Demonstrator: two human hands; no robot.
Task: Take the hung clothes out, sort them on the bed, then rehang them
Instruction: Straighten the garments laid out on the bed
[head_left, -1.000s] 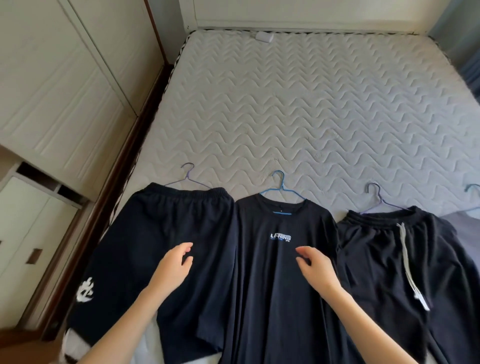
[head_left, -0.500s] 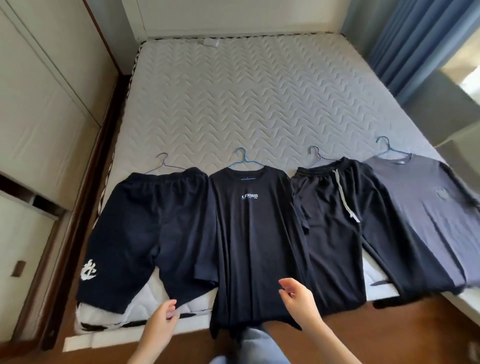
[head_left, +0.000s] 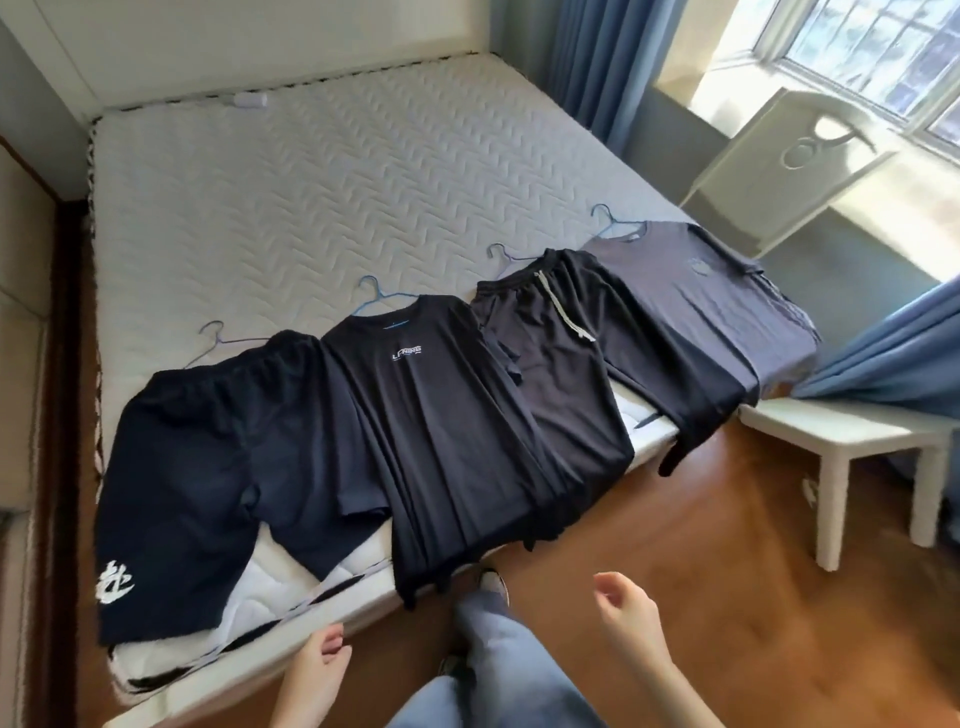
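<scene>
Dark clothes (head_left: 447, 431) on bed (head_left: 311, 208); hands (head_left: 317, 675) empty

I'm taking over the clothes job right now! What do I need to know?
Left hand: open and empty, low by the foot of the bed.
Right hand: open and empty, above the floor.
On the mattress, in a row from the left: navy shorts, black T-shirt, black drawstring trousers, grey T-shirt. Each has a hanger hook showing at its top.
Done: clothes are out and laid flat.
Left: finish any sorting, then rehang all four.
</scene>
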